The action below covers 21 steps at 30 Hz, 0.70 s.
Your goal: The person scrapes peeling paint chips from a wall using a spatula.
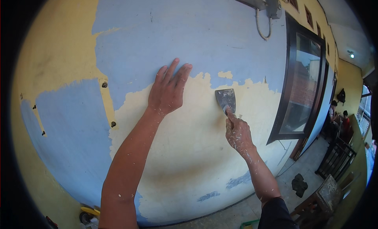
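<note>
My right hand (238,133) grips a metal putty knife (226,97) by its handle, index finger laid along the blade. The blade is against the wall, just under the ragged lower edge of the blue paint (183,37). My left hand (168,90) lies on the wall with fingers pointing up, partly over blue paint and partly over the bared cream patch (183,146). Paint flakes cling to both forearms, and most thickly to my right hand. A small yellow-cream spot (225,74) shows within the blue above the blade.
A dark-framed window (307,87) stands open at right. Electrical boxes (274,6) with a looped cable hang above. Dark bolts (104,84) jut from the wall at left. A worn wooden stool (327,193) and dark cloth (299,185) are on the floor; two people (333,116) sit farther back.
</note>
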Each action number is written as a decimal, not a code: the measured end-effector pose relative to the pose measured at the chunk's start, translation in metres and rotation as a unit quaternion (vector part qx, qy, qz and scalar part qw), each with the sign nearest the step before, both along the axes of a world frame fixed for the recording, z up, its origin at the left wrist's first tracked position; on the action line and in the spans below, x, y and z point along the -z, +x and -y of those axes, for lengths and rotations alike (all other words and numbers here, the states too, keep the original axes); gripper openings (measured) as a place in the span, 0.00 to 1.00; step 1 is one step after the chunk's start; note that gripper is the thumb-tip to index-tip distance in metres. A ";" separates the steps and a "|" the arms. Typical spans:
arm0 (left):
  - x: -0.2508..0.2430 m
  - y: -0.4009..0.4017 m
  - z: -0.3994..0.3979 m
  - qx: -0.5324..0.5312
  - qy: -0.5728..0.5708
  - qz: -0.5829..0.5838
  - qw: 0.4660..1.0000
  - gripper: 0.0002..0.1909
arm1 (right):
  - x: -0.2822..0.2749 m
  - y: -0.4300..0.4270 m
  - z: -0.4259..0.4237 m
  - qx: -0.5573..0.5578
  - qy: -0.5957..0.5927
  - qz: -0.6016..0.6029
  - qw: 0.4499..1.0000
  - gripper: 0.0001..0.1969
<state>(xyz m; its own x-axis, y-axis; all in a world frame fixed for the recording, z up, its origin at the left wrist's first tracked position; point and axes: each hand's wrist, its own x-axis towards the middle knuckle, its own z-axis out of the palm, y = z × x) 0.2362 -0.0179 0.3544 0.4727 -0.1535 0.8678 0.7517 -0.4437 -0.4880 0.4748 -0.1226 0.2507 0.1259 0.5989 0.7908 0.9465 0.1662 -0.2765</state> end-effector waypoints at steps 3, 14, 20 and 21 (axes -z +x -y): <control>-0.003 0.001 -0.002 0.004 0.002 0.000 1.000 0.28 | -0.051 0.007 -0.010 -0.034 0.027 -0.019 0.999 0.26; 0.002 -0.002 -0.002 0.015 -0.004 0.009 1.000 0.27 | 0.026 -0.010 0.007 -0.034 -0.015 -0.042 0.998 0.24; 0.001 0.000 -0.002 0.016 -0.002 0.004 1.000 0.28 | -0.024 -0.012 0.010 -0.047 -0.004 -0.042 0.998 0.24; 0.002 -0.001 -0.002 0.015 0.000 0.005 1.000 0.28 | -0.028 -0.016 0.015 -0.047 -0.008 -0.044 0.998 0.24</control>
<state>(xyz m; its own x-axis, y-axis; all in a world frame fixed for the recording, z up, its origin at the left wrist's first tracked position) 0.2352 -0.0162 0.3521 0.4588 -0.1671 0.8727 0.7429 -0.4666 -0.4800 0.4584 -0.1372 0.2790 0.1376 0.6237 0.7695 0.8990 0.2475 -0.3613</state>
